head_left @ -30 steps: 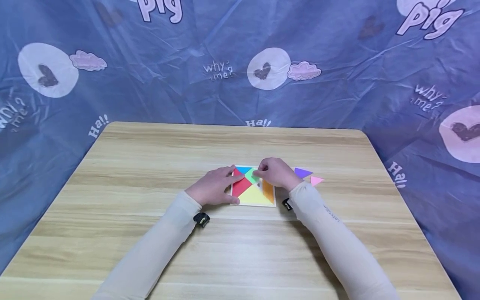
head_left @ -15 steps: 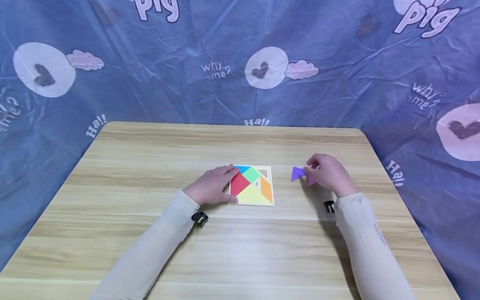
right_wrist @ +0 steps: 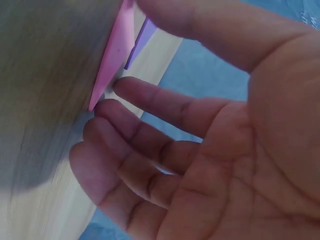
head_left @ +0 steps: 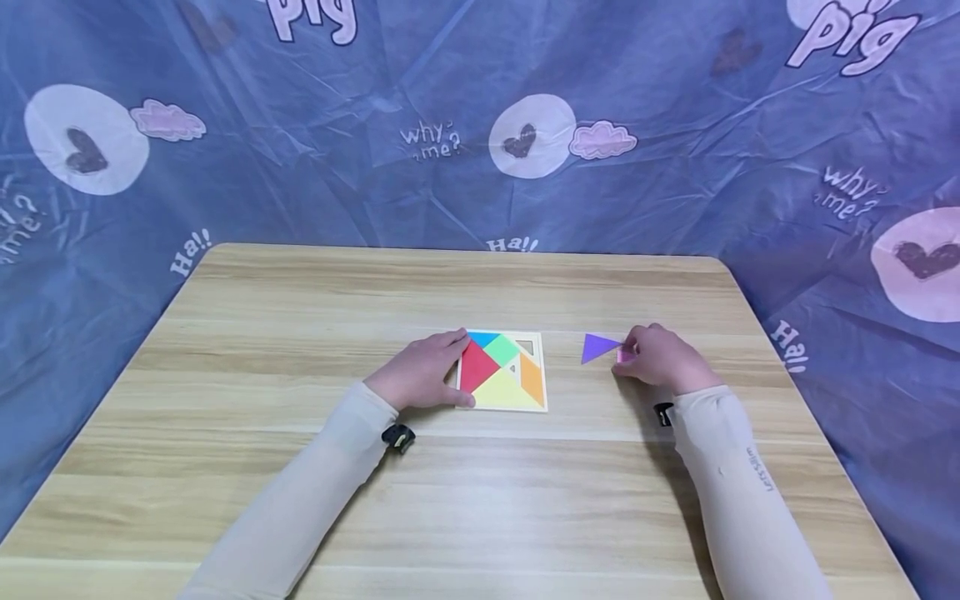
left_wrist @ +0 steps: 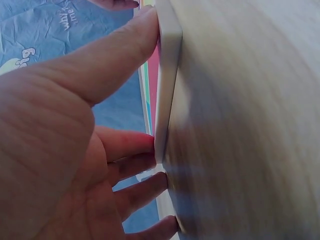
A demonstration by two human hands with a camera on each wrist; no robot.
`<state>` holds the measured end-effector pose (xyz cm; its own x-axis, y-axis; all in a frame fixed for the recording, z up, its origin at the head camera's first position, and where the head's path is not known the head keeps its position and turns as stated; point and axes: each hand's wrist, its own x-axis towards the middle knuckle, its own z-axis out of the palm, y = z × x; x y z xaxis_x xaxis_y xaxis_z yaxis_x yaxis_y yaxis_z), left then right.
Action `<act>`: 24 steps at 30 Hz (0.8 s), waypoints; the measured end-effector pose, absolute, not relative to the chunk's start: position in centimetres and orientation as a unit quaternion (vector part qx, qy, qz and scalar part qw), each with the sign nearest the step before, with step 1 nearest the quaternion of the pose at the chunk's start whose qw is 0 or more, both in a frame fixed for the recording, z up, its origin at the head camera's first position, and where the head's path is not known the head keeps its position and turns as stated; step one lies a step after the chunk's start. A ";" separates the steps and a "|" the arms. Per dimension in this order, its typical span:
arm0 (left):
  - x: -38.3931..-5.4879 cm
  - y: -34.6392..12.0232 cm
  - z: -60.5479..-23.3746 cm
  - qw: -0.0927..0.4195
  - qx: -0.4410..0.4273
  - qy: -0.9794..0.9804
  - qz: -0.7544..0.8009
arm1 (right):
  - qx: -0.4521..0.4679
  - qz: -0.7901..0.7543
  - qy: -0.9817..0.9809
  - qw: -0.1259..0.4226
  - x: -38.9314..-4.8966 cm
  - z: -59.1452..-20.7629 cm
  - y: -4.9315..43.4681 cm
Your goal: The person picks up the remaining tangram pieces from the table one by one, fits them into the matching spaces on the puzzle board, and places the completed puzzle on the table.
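Note:
My left hand (head_left: 423, 371) holds the left edge of a square tangram board (head_left: 544, 398), thumb by its near corner and index finger by the far one. The board bears a red triangle (head_left: 477, 368), a yellow triangle (head_left: 501, 392), a green square (head_left: 501, 350), a blue triangle (head_left: 482, 337) and an orange parallelogram (head_left: 532, 381). To the right, my right hand (head_left: 667, 358) pinches a small pink triangle (right_wrist: 114, 55) low over the table, mostly covered by the hand in the head view. Beside its fingertips lies a purple triangle (head_left: 597, 347).
Two bare slots show in the board, one at the far right corner and one near the middle. The wooden table (head_left: 480, 500) has a blue printed cloth (head_left: 345, 150) hanging behind it and at its sides.
My right hand has left the board, moved right to the loose pieces and come down around the pink triangle. The left hand has stayed at the board's left edge.

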<state>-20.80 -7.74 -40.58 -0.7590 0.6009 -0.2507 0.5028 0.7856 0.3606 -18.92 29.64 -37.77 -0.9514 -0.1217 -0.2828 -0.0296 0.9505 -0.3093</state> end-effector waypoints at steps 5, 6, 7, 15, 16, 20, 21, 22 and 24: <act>-20.8 -7.7 -40.6 0.180 0.296 0.927 0.141 | -0.019 -0.150 0.976 0.154 -18.8 -37.8 29.4; -20.8 -7.8 -40.6 0.180 0.296 0.927 0.141 | -0.011 -0.147 0.977 0.156 -18.8 -37.7 29.4; -20.8 -7.8 -40.6 0.180 0.296 0.927 0.141 | -0.003 -0.143 0.977 0.159 -18.8 -37.7 29.4; -20.8 -7.7 -40.4 0.178 0.299 0.927 0.140 | 0.015 -0.126 0.979 0.158 -18.6 -37.5 29.0; -20.8 -7.7 -40.4 0.178 0.299 0.927 0.139 | 0.014 -0.125 0.980 0.155 -18.6 -37.5 28.9; -20.8 -7.8 -40.4 0.176 0.300 0.928 0.136 | 0.024 -0.122 0.981 0.150 -18.5 -37.6 28.8; -20.7 -7.8 -40.4 0.175 0.300 0.928 0.136 | 0.029 -0.120 0.981 0.152 -18.5 -37.6 28.8; -20.7 -7.8 -40.3 0.175 0.299 0.928 0.136 | 0.035 -0.118 0.980 0.153 -18.5 -37.6 28.8; -20.7 -7.7 -40.3 0.176 0.299 0.928 0.135 | 0.043 -0.113 0.980 0.157 -18.5 -37.6 28.7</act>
<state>-20.67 -7.74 -40.33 -0.7596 0.6020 -0.2461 0.5067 0.7851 0.3563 -18.47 28.75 -37.59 -0.9468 0.0495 -0.3180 0.1207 0.9706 -0.2082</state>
